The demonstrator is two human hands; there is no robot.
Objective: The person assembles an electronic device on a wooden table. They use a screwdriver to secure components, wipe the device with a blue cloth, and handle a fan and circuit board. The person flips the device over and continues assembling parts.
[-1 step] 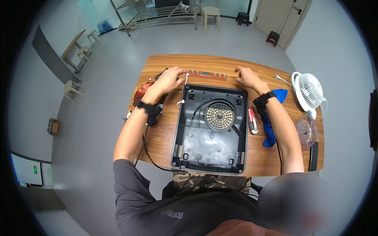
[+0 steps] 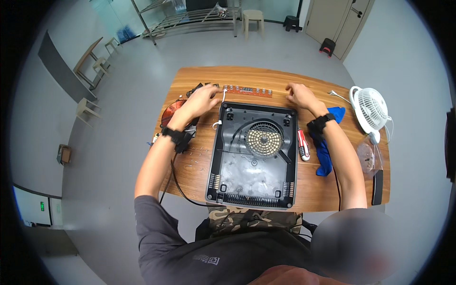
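Note:
A narrow red-brown circuit board (image 2: 247, 91) with a row of round buttons and a small dark display lies beyond the black appliance housing (image 2: 254, 178). My left hand (image 2: 203, 99) hovers at the board's left end, close to a white cable (image 2: 224, 95), with its fingers bent and apart. Whether a fingertip touches the board cannot be made out. Off the board's right end is my right hand (image 2: 302, 96), fingers loosely curled and holding nothing. The housing lies open side up, showing a round grille (image 2: 264, 140).
Right of the housing lie a red-and-white screwdriver (image 2: 303, 145) and a blue cloth (image 2: 324, 159). Farther right are a white fan (image 2: 371, 109), a clear plastic container (image 2: 366, 156) and a black bar (image 2: 377, 187). A copper coil (image 2: 170, 113) and small screws (image 2: 197, 153) lie on the left.
My left hand has drawn slightly left from the end of the circuit board. My right hand has shifted a little to the right. The view has moved slightly.

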